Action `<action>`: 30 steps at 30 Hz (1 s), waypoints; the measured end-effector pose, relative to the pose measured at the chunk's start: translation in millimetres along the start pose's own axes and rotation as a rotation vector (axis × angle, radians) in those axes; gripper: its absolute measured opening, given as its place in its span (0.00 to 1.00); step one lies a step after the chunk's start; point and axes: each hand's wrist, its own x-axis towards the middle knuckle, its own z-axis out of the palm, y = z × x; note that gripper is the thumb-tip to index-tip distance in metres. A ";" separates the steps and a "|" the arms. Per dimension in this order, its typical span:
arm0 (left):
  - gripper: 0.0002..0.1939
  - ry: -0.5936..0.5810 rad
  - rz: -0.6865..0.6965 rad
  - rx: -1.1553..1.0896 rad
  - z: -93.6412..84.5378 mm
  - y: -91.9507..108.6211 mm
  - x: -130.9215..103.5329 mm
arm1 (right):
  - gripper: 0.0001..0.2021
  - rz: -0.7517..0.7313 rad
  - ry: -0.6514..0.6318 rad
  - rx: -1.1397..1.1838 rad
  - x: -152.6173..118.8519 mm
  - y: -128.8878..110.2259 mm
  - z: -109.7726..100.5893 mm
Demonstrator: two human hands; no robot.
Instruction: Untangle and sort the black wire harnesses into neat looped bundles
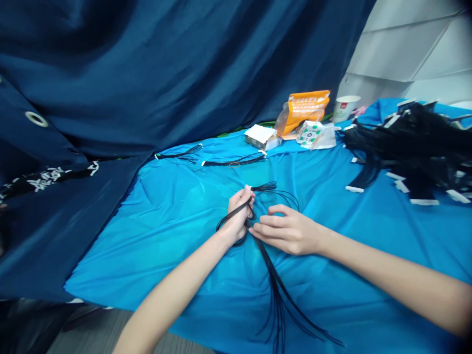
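Observation:
A bundle of thin black wires (273, 269) hangs toward the front edge of the blue cloth, its loose ends fanned out. My left hand (239, 212) is closed on the bundle near a small white end piece, and a loop of the wires passes around that hand. Just to the right, my right hand (285, 228) has its fingers curled, with the fingertips at the wires below my left palm. Whether those fingertips pinch a strand is too small to tell. Short looped strands stick out to the right above both hands.
Black wire harnesses with white connectors (401, 142) are heaped at the right. Behind stand an orange pouch (304, 110), a paper cup (344, 109) and a small box (262, 137). Two wire bundles lie at the back, beside an orange ring (234, 165). More connectors (47, 178) lie at left.

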 end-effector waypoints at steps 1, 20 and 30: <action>0.25 0.000 -0.003 0.004 0.2 0.4 -0.5 | 0.10 -0.007 0.010 0.005 -0.3 -0.3 0.8; 0.26 0.021 0.065 0.066 -4.0 -1.3 -0.3 | 0.03 1.245 0.624 1.345 15.5 12.5 -16.4; 0.25 0.042 0.085 0.088 -3.0 -3.0 -0.7 | 0.03 1.313 0.852 0.538 2.9 33.7 -26.5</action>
